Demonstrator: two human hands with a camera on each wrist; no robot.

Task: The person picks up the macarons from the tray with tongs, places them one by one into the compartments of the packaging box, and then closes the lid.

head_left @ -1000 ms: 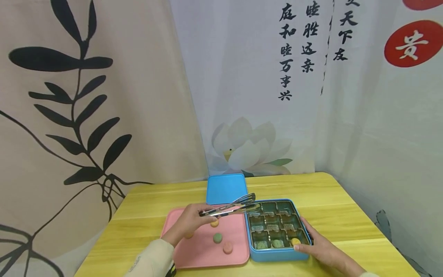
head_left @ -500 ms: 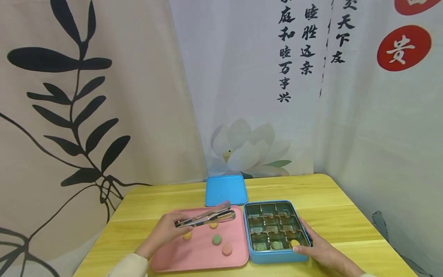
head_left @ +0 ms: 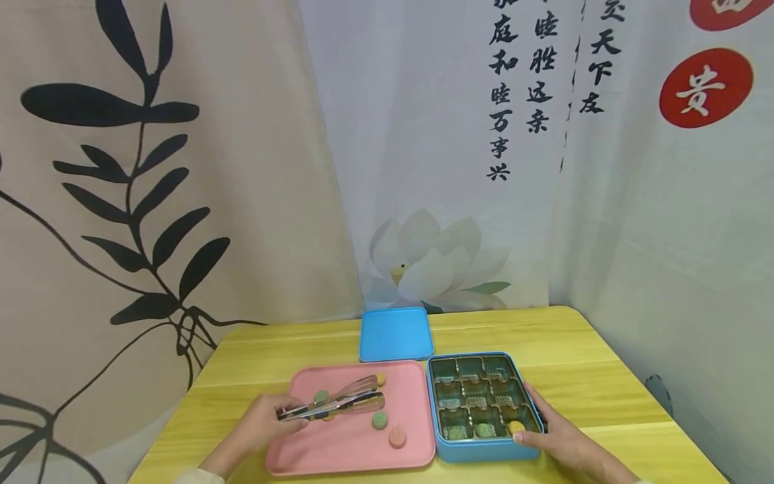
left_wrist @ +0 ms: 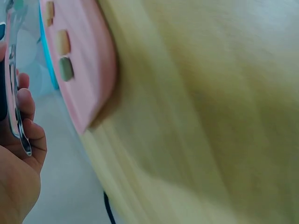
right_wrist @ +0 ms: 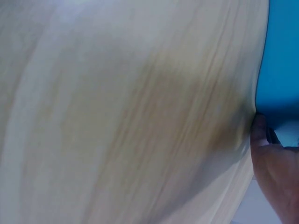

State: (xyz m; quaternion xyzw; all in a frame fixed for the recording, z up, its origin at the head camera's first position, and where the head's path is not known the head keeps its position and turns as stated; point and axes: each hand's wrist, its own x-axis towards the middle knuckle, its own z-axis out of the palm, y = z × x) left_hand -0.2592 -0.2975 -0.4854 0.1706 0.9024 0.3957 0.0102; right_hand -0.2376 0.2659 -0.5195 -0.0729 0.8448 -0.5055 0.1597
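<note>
My left hand (head_left: pixel 260 422) grips a pair of metal tongs (head_left: pixel 341 402) over the left part of the pink tray (head_left: pixel 357 454). The tongs' ends point right and sit slightly apart with no piece visibly between them. Small round macaron-like pieces lie on the tray: a pink one (head_left: pixel 397 437), a green one (head_left: pixel 379 420), a yellow one (head_left: pixel 381 379), and others partly behind the tongs. My right hand (head_left: pixel 565 437) holds the near right corner of the blue box (head_left: pixel 484 452), thumb at the front, fingers along its right side.
The box has a divided insert. Its front row holds two green pieces and a yellow piece (head_left: pixel 516 427). A flat blue lid (head_left: pixel 396 334) lies behind the tray on the wooden table (head_left: pixel 580 376). A printed curtain (head_left: pixel 266 168) hangs behind and beside the table.
My left hand has carried the tongs from over the box's left edge leftward and toward me, over the tray. My right hand has stayed at the box.
</note>
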